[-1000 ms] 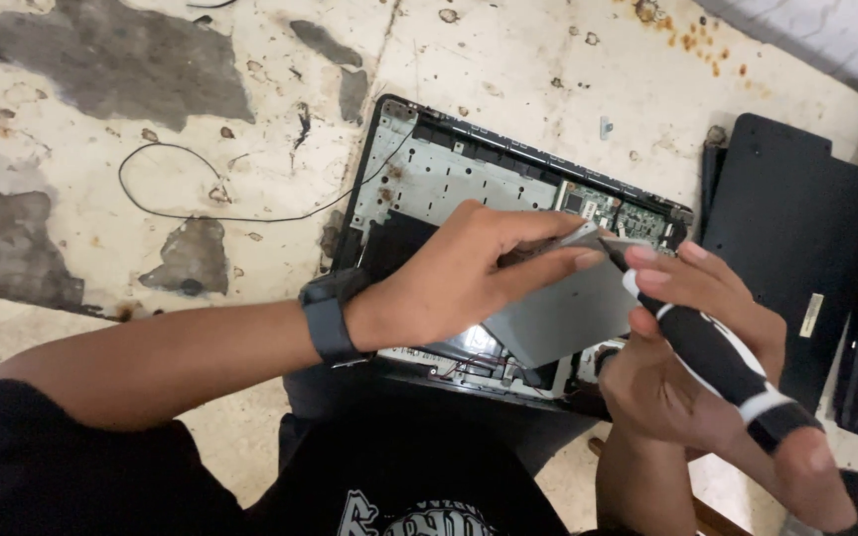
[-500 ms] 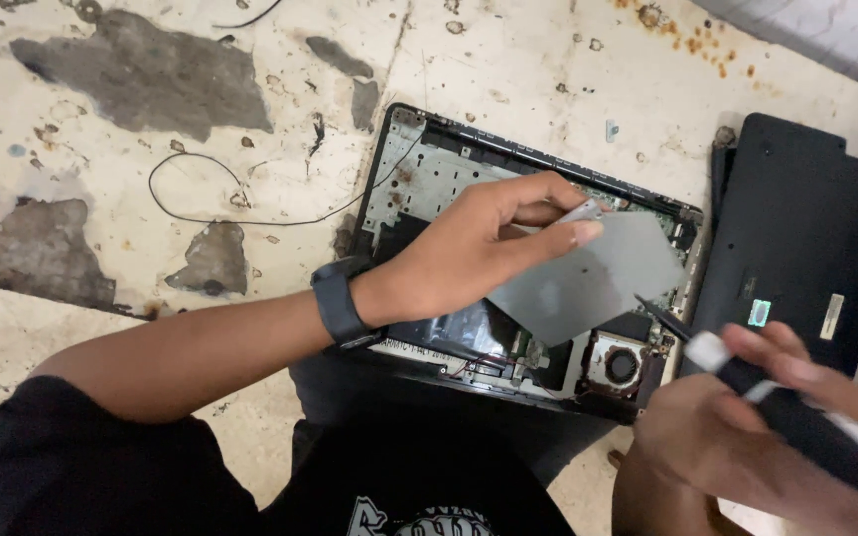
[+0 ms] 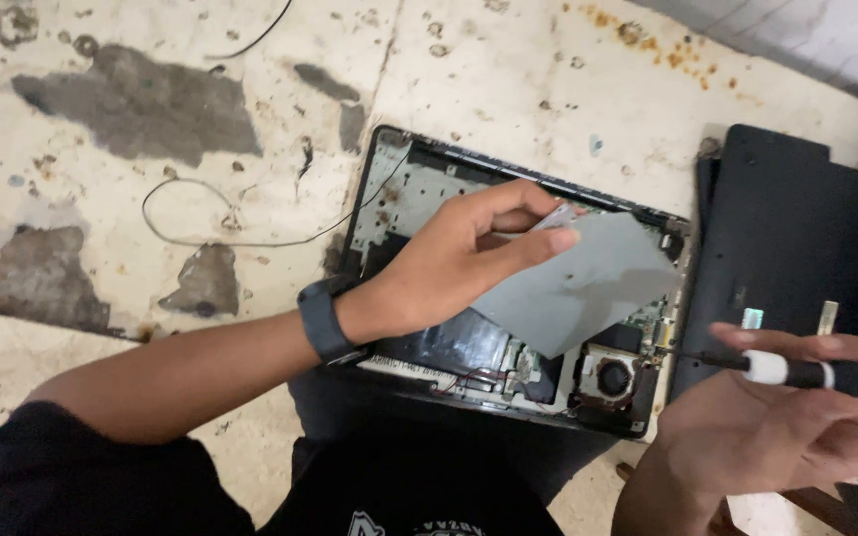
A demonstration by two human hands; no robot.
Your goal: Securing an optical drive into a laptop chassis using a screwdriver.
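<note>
One opened laptop [image 3: 419, 199], one grey sheet [image 3: 588, 288], one screwdriver [image 3: 796, 372], one black cover [image 3: 796, 238].

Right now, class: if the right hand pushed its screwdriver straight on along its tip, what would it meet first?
Probably the opened laptop, near its round fan; the right hand aims the screwdriver leftward there, though depth is unclear.

Stained floor [image 3: 508, 79] beyond the opened laptop chassis [image 3: 399, 189] lies open for passage. The grey panel [image 3: 578, 283], lifted by the left hand [image 3: 459, 263], covers the chassis centre. Black cover [image 3: 786, 238] blocks the right side; thin wire [image 3: 201, 213] lies left.
</note>
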